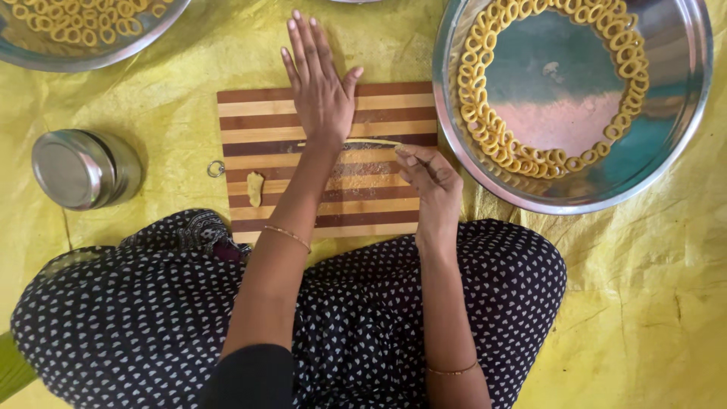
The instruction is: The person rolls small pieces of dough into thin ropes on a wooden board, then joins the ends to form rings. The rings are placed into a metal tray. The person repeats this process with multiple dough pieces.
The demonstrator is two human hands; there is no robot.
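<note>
A wide steel tray (685,113) ringed with yellow dough loops sits right of the striped cutting board (257,125). The left hand (318,83) lies flat, fingers spread, on the board; the right hand (428,174) pinches a thin dough strand (363,142). A small dough lump (255,188) rests near the board's left edge.

no packages, labels, signs or screens in view — nothing printed anywhere.

striped wooden board (363,113), shiny steel tray (681,113)
</note>
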